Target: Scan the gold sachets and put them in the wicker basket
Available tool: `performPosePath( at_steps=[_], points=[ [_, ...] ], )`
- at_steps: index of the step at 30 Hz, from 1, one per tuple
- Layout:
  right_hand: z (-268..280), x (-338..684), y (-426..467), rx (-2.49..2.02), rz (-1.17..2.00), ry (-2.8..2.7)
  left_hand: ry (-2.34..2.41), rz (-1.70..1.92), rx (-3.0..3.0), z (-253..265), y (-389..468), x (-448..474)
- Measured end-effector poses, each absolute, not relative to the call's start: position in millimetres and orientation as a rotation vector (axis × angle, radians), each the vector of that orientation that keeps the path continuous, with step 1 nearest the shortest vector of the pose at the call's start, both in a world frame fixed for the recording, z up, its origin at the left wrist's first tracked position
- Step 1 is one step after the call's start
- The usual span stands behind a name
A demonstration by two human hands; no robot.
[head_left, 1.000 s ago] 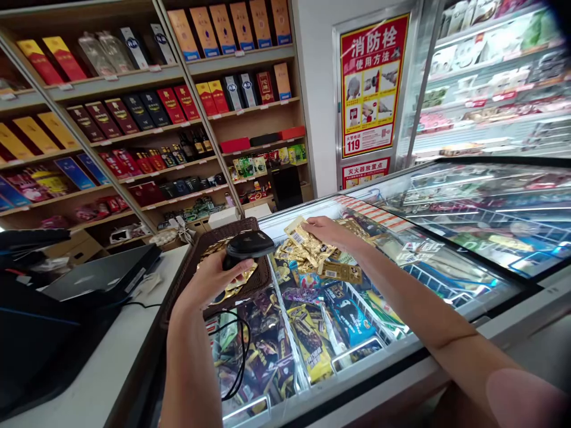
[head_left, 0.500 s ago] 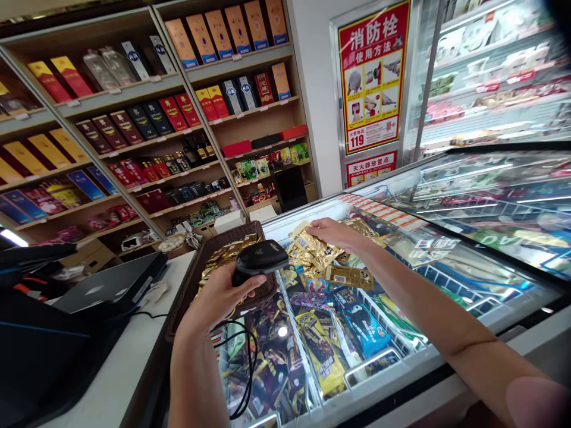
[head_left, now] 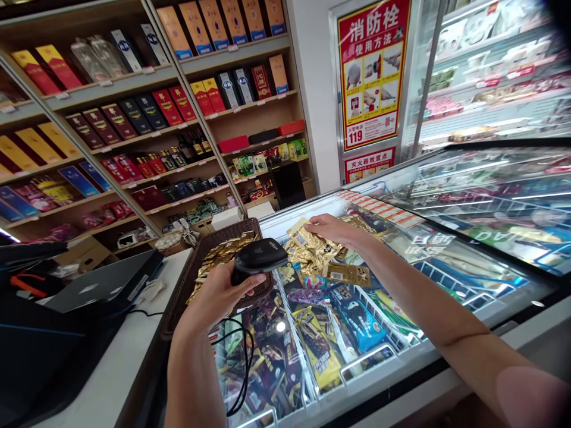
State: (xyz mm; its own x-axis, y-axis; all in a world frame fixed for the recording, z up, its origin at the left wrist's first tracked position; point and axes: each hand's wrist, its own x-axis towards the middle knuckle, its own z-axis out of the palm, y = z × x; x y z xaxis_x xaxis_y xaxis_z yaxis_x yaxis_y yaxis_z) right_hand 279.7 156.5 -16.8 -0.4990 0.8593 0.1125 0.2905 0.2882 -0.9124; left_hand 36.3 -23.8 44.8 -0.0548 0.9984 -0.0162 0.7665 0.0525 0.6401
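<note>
In my left hand (head_left: 229, 291) is a black barcode scanner (head_left: 259, 258), its head pointing right toward a pile of gold packets (head_left: 307, 252). The scanner's cable (head_left: 248, 356) loops down below my wrist. My right hand (head_left: 332, 229) pinches a gold packet (head_left: 298, 233) at the top of the pile, which lies on the freezer's glass top. One more gold packet (head_left: 348, 274) lies flat at the pile's near right side. Behind the scanner a brown woven basket (head_left: 243, 227) holds many gold packets, partly hidden by my left hand.
Under the glass of the chest freezer (head_left: 379, 380) lie wrapped ice creams in wire baskets. A white counter (head_left: 134, 351) with a dark laptop-like device (head_left: 107, 285) stands at left. Shelves (head_left: 250, 107) of boxes and bottles line the back wall, beside a red poster (head_left: 375, 77).
The view has shifted slightly. Both hands keep their holds, the scanner in the left and a gold packet in the right, with hardly any movement relative to the pile.
</note>
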Motion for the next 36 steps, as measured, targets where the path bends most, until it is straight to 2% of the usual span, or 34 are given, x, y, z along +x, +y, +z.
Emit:
performPosePath(
  at_steps=[4, 10, 15, 20, 22, 29, 32, 36],
  points=[
    [-16, 287, 160, -0.983, 1.18, -1.976, 1.82, 0.676, 1.823, 41, -21, 35],
    [-25, 326, 179, -1.188, 0.914, -2.316, 1.815, 0.652, 1.891, 46, -19, 37],
    [-59, 353, 167, -1.305, 0.541, -2.684, 1.783, 0.725, 1.858, 49, -19, 41],
    [-82, 343, 139, -1.487, -0.099, -2.615, 1.708, 0.783, 1.754, 44, -13, 37],
    [-82, 331, 130, -1.433, -0.206, -2.569, 1.712, 0.832, 1.675, 43, -9, 32],
    [-58, 232, 107, -1.086, -0.017, -2.557, 1.995, 1.08, 1.354, 41, -23, -2],
    [-54, 162, 98, -0.897, 0.2, -2.594, 2.057, 1.204, 1.202, 32, -51, -11],
    [-60, 74, 87, -1.045, 0.516, -2.585, 2.13, 1.377, 1.076, 15, -88, -12]
  ],
)
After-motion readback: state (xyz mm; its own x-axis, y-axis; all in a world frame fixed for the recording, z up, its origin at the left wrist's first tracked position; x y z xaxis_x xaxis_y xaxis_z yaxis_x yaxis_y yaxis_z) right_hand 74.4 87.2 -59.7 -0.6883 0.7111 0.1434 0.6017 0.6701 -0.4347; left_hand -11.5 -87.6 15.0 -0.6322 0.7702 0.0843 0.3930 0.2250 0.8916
